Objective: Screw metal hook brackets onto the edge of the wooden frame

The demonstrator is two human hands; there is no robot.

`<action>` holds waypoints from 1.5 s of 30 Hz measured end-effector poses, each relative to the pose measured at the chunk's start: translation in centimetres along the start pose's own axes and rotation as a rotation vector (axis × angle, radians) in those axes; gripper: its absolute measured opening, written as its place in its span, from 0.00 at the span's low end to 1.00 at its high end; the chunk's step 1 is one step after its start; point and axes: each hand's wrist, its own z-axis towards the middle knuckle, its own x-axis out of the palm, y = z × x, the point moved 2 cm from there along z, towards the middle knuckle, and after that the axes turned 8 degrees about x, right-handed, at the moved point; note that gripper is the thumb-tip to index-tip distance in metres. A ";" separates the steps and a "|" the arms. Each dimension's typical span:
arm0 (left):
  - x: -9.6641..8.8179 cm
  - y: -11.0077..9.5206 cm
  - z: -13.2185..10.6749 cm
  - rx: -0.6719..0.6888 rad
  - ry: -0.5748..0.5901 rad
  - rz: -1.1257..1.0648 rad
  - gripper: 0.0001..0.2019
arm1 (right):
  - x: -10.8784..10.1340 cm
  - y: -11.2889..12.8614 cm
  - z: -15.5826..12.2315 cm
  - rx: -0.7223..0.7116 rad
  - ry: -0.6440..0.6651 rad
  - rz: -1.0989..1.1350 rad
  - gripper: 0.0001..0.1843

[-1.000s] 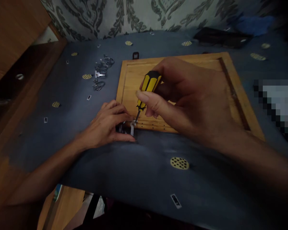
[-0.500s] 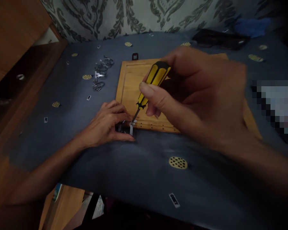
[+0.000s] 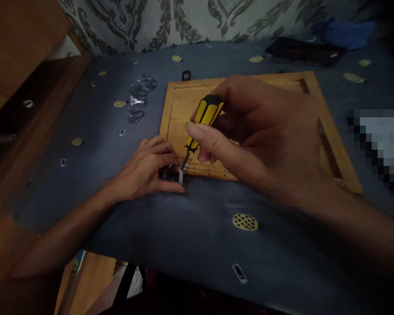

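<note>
A wooden cabinet door (image 3: 180, 103) lies flat on a dark blue patterned cloth (image 3: 190, 227). My right hand (image 3: 256, 131) grips a yellow and black screwdriver (image 3: 202, 120), held steeply with its tip down on a small metal hinge (image 3: 180, 168) at the door's near left corner. My left hand (image 3: 144, 168) rests on the cloth with its fingers closed around that hinge, steadying it against the door's edge. Part of the hinge is hidden under those fingers.
A pile of several metal hinges (image 3: 138, 98) lies on the cloth to the left of the door. A dark flat object (image 3: 302, 50) and something blue (image 3: 348, 33) sit at the back right. Wooden furniture (image 3: 16, 48) stands at the left.
My right hand lifted and tilted the screwdriver handle back half a second ago, then came down again to nearly the earlier pose. The left hand and hinge have stayed put.
</note>
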 end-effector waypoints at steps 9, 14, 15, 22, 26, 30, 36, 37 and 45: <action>-0.2 -0.1 0.0 -0.039 0.005 -0.035 0.23 | 0.2 -0.1 0.6 -0.146 0.107 0.151 0.21; -0.4 -0.4 0.2 -0.024 0.011 -0.052 0.21 | -0.5 0.7 0.8 -0.121 0.353 0.207 0.04; -0.4 -0.4 0.2 -0.021 0.010 -0.058 0.22 | -0.6 0.8 0.7 -0.091 0.357 0.208 0.04; -0.4 -0.5 0.1 -0.041 -0.018 -0.040 0.26 | 0.4 -0.1 0.7 -0.105 0.151 0.272 0.21; -0.2 -0.3 0.1 -0.026 -0.016 -0.035 0.23 | 0.2 0.0 0.8 -0.141 0.182 0.253 0.15; -0.1 -0.3 0.1 -0.002 -0.040 -0.054 0.22 | 0.0 0.2 0.7 -0.170 0.306 0.263 0.05; -0.1 -0.2 0.0 -0.061 -0.019 -0.049 0.23 | 0.8 -0.2 0.2 -0.173 0.057 0.255 0.16; -0.1 -0.2 0.0 -0.047 -0.020 -0.036 0.22 | 0.8 0.0 0.1 -0.193 -0.003 0.247 0.17; 0.3 0.3 -0.3 0.013 -0.059 0.011 0.25 | -0.1 0.3 0.4 -0.166 -0.074 0.173 0.22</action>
